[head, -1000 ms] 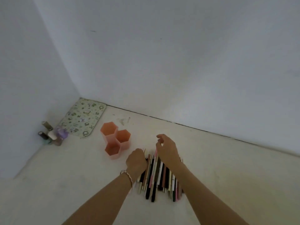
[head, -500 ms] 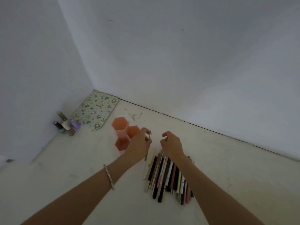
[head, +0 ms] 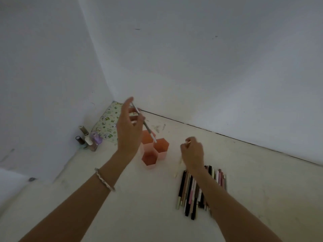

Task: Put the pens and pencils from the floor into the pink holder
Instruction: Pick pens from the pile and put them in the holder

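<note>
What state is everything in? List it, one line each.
pink holder, upright, cells look empty
left hand, pinches thin pen
thin pen, tilted, tip at holder's mouth
right hand, pinches pale pencil
pens and pencils, lying side by side on floor
nail polish bottles, upright, capped

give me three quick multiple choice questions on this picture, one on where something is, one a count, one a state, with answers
1. Where do the small bottles stand?
A by the left wall
B on the pile of pens
C beside the right wrist

2. How many cups has the pink holder?
A two
B three
C five

3. The pen in the left hand is:
A flat on the floor
B held tilted over the holder
C upright in a cup

Answers: 1 A, they cluster on the floor at the wall's foot. 2 B, three hexagonal openings show. 3 B, its lower tip hangs at a cup's rim.
</note>
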The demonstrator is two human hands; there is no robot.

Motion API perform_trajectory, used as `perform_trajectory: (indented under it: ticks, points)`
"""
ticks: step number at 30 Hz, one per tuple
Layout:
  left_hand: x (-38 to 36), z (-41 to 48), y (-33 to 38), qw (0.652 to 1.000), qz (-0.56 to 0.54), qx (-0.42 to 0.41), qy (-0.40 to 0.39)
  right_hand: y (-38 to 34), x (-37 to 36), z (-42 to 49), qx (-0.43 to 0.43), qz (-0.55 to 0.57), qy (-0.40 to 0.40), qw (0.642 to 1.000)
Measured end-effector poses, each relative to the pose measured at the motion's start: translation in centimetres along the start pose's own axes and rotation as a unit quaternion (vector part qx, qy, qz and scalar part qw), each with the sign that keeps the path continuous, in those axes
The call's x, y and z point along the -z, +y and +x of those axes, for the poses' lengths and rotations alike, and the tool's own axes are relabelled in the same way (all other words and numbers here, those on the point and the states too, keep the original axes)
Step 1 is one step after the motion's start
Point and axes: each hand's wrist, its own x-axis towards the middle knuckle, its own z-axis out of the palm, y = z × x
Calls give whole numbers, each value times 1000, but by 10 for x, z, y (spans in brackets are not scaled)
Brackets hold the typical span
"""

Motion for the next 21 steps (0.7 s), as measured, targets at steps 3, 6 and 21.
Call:
perform_trajectory:
  ticks: [3, 6, 21]
  points:
    - [15, 14, -8, 995, 64, -34, 65, -27, 30, 13, 17, 102, 121, 987]
    - [10, 12, -22, 991, 116, -55, 23, -57, 48, 17, 44, 192, 156, 968]
    - [28, 7, -40, 982, 168, -88, -3, -107, -3, -18, 202, 166, 91, 961]
